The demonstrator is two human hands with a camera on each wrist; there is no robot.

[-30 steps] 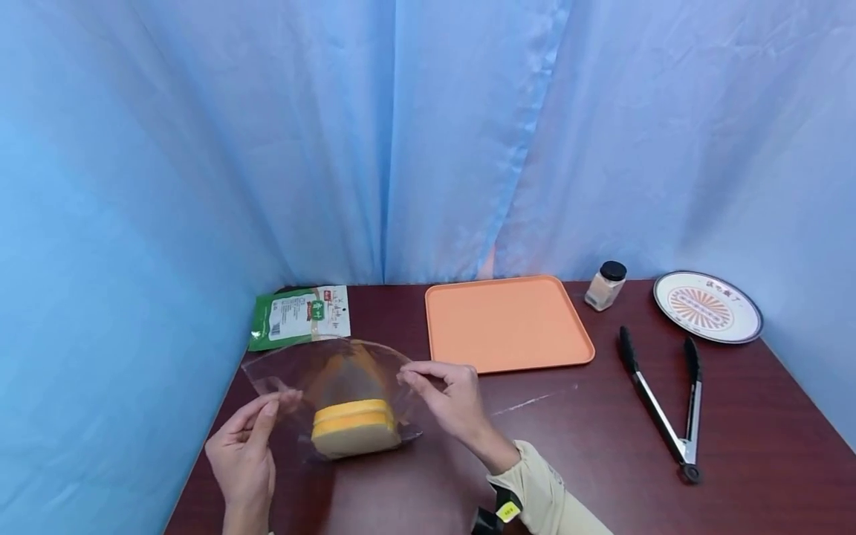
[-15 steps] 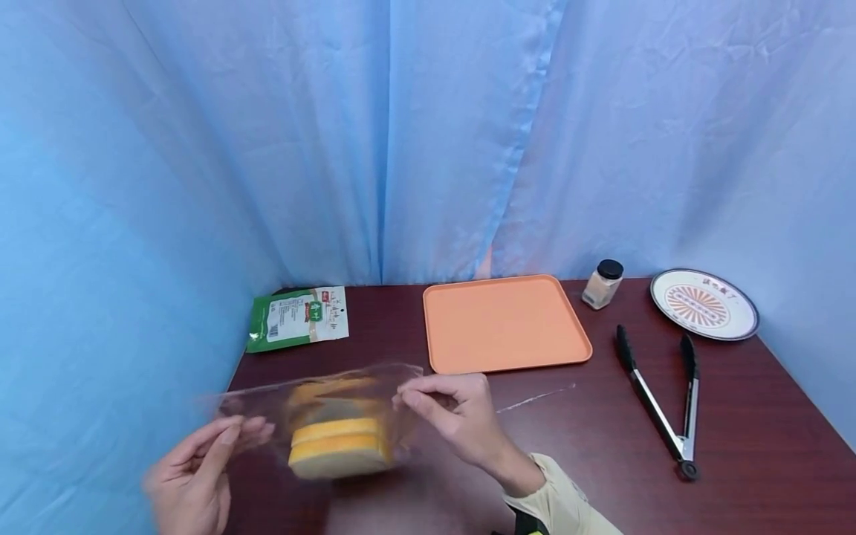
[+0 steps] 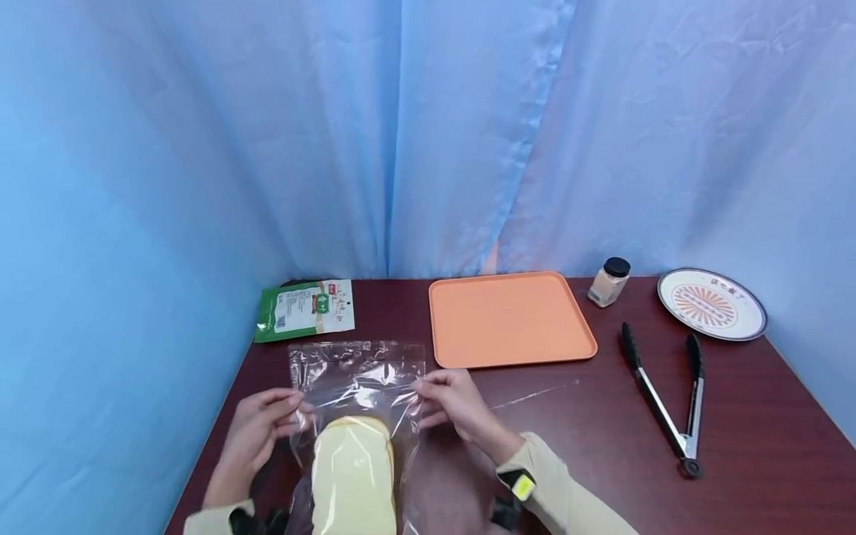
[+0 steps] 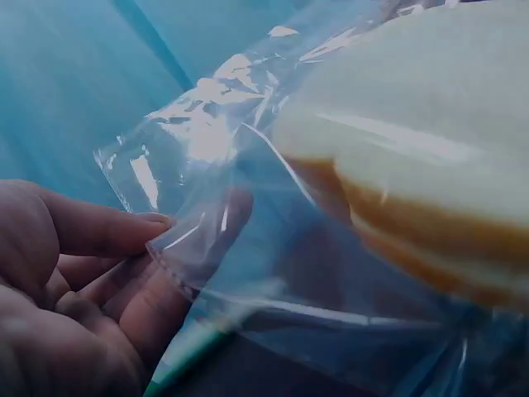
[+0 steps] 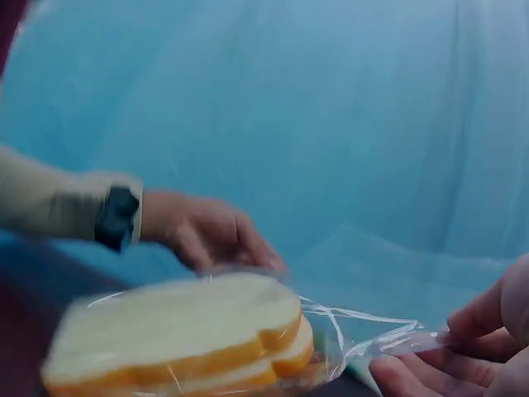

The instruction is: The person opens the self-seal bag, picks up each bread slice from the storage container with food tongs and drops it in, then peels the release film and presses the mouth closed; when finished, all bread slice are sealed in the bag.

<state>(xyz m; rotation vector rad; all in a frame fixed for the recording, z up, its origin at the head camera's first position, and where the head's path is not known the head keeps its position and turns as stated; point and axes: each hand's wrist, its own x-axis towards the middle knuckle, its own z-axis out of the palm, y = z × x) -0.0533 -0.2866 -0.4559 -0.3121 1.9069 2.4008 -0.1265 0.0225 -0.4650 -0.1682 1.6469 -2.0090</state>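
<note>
A clear plastic bag [image 3: 357, 360] hangs between my two hands, its upper flap pointing away from me. Inside it are slices of bread [image 3: 354, 475] with pale faces and golden crusts, broad side toward me; at least two lie together in the right wrist view. My left hand [image 3: 261, 431] pinches the bag's left edge between thumb and fingers. At the opposite edge, my right hand [image 3: 461, 409] pinches the plastic the same way. The lower end of the bag runs out of the head view.
A green and white packet [image 3: 304, 310] lies at the back left. Beyond my right hand is an orange tray [image 3: 511, 319]. Farther right are a black-lidded jar [image 3: 609, 282], a patterned plate [image 3: 712, 305] and spread tongs [image 3: 689, 442]. Blue curtains [image 3: 334, 134] surround the table [image 3: 535, 416].
The bag has tipped so the bread's broad face now shows instead of its top crust. My left hand swung out left, then came back right. Both hands keep their pinch.
</note>
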